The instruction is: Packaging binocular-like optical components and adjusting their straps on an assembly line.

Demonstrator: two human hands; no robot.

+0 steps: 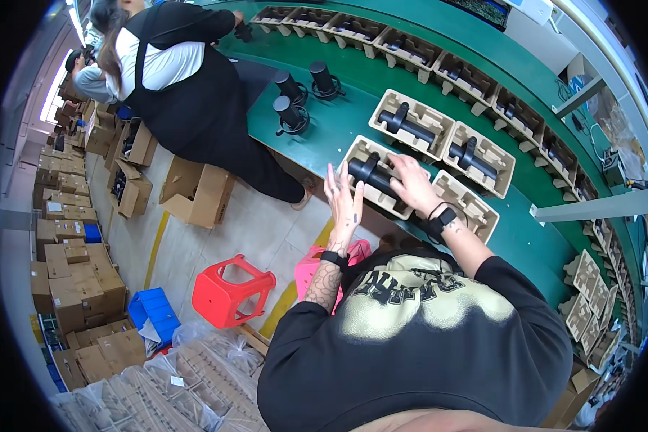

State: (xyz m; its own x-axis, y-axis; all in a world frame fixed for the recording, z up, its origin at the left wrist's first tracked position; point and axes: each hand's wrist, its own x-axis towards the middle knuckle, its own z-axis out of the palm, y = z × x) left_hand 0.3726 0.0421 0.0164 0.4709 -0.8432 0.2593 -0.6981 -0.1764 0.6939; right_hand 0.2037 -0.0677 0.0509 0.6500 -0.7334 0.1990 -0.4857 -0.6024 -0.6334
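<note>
A beige moulded-pulp tray (387, 202) lies in front of me at the near edge of the green workbench. In it sits a black cylindrical device (371, 171) with a raised crosspiece. My left hand (344, 198) rests along the tray's left side, fingers stretched out and holding nothing. Over the device's right end, my right hand (416, 189) has its fingers and thumb curved around the cylinder; part of that end is hidden. Two more trays with similar devices stand behind, one farther back (421, 147) and one to its right (498, 189). Another tray (482, 225) is partly covered by my right wrist.
Three black cylinders with rings (288, 111) stand upright on the bench. A row of filled trays (410, 57) curves along the back. A co-worker (183, 93) stands at left. Red stool (216, 295), pink stool (308, 270), blue bin (155, 317) and cardboard boxes (86, 284) occupy the floor.
</note>
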